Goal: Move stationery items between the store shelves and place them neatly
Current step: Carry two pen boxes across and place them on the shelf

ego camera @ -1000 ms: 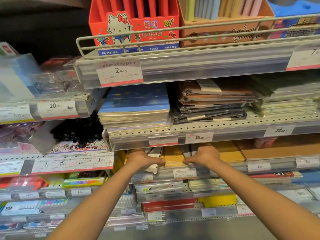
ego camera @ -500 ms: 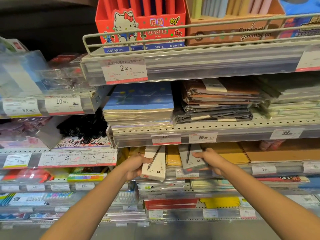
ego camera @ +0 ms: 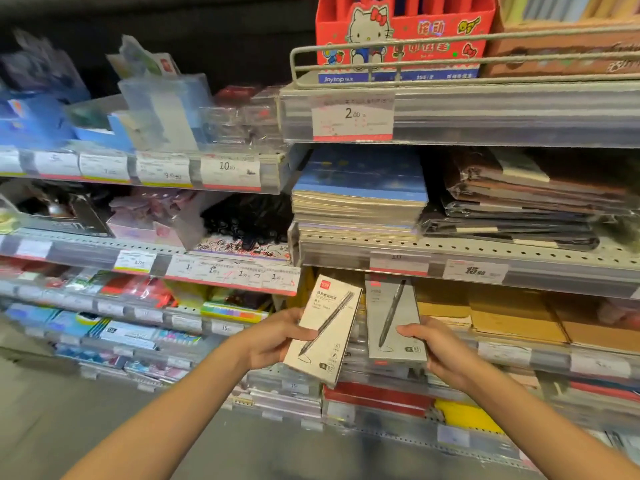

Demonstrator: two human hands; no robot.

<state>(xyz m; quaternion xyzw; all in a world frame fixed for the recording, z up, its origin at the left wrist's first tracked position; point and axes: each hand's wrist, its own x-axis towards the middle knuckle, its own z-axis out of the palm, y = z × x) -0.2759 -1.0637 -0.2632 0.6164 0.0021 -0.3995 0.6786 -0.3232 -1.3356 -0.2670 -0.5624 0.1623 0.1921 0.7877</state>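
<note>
Two shelving bays fill the frame, left and right. Lower centre, two pen boxes are held in front of the shelves. The cream pen box [ego camera: 323, 330], clamped in the left hand [ego camera: 277, 339], has its long axis tilted, top leaning right. The grey pen box [ego camera: 393, 320], gripped by the right hand [ego camera: 438, 348], stands almost upright, just beside it.
</note>
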